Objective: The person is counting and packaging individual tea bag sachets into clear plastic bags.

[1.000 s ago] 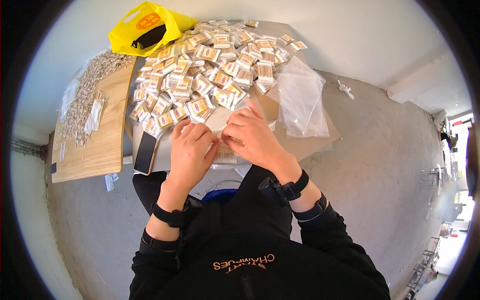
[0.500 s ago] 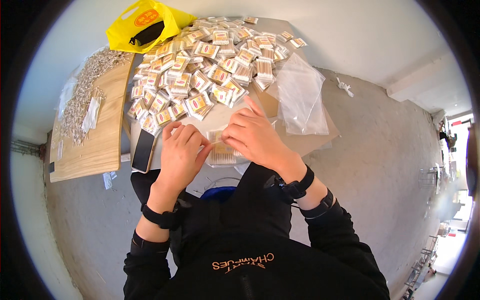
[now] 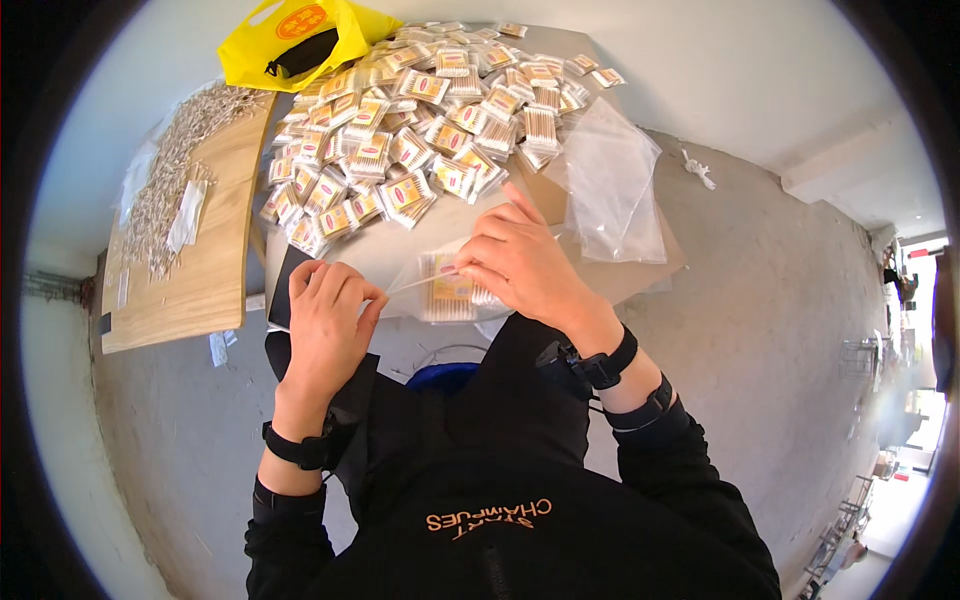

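Observation:
A clear plastic bag lies at the table's near edge, with small packs of cotton swabs inside it. My right hand pinches the bag's upper edge between thumb and fingers, its index finger pointing away. A thin pale strip stretches taut from there to my left hand, whose thumb and fingertips are closed on its other end. Whether the strip is the bag's rim or a peeled liner, I cannot tell. Beyond both hands spreads a large heap of swab packs with yellow labels.
Flat clear bags lie at the right on brown cardboard. A dark phone is partly behind my left hand. At the left, a wooden board carries loose swabs. A yellow bag stands at the back left.
My left hand has moved left, away from my right hand, drawing the thin strip out between them. It now covers part of the phone. My right hand stays at the bag.

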The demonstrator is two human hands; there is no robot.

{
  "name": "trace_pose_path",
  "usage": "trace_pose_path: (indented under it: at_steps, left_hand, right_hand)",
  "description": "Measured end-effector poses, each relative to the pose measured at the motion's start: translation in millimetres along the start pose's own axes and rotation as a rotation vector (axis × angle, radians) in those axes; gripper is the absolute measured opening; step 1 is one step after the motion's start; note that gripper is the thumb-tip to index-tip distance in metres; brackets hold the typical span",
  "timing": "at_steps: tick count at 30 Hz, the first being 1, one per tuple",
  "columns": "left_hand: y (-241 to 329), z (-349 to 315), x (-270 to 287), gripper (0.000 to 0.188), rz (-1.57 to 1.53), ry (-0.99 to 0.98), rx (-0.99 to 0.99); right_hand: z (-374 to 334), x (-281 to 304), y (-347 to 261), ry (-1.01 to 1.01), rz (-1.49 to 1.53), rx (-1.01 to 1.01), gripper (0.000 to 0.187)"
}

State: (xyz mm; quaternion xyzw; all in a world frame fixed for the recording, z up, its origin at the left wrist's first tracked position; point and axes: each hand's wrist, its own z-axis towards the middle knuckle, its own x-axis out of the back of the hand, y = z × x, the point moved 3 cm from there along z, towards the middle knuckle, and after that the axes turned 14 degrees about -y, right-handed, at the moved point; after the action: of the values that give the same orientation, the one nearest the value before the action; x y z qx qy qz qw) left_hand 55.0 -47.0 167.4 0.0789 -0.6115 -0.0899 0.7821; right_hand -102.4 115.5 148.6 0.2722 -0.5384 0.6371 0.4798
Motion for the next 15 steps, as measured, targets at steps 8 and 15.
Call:
trace_pose_path:
  at_steps: [8, 15]
  left_hand:
    - [-12.9, -15.0, 2.5, 0.029, -0.189, 0.060, 0.249]
    - [20.4, 39.9, -25.2, 0.022, -0.217, 0.025, 0.067]
  right_hand:
    - [-8.1, 17.7, 15.4, -0.047, 0.051, -0.137, 0.001]
    - [5.0, 1.0, 2.1, 0.003, 0.043, -0.122, 0.003]
